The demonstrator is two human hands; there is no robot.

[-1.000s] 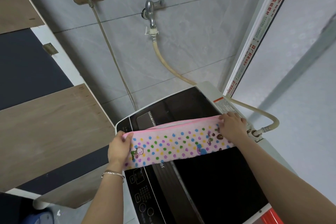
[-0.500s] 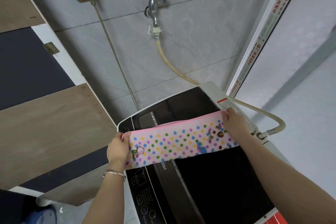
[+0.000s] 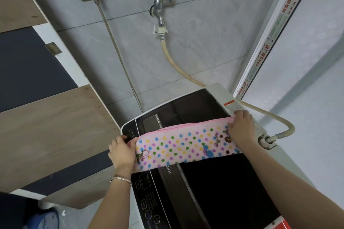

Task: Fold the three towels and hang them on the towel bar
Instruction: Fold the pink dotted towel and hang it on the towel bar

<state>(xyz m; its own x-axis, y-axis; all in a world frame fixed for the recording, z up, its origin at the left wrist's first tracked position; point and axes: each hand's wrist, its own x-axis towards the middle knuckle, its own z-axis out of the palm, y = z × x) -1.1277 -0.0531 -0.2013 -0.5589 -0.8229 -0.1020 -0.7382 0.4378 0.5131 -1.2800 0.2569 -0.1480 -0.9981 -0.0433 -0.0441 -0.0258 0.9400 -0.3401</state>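
Head view: the towel [image 3: 186, 147] is lying as a long folded strip across the washing machine lid [image 3: 223, 182], running left to right, with the pink folded edge on the far side and the loose hem on the near side. The left hand [image 3: 122, 152] is gripping the left end, its fingers [image 3: 120, 138] curling round it from the far side. The right hand [image 3: 242, 128] is gripping the far right corner, fingers curling over the far edge and thumb pressing on top.

Change over the last second: the right hand was lying flatter on the right end. Now it is sitting further out at the corner and pinching. The left grip is looking the same. The strip is keeping its place on the lid. The far edge may be lifting slightly, but I cannot tell.

Read: the lengthwise fold is looking finished. Both ends are now being held, so I'm expecting either an end-to-end fold or a lift off the lid. The towel bar and the other two towels are not showing, so I'm not judging how much of the task is done.
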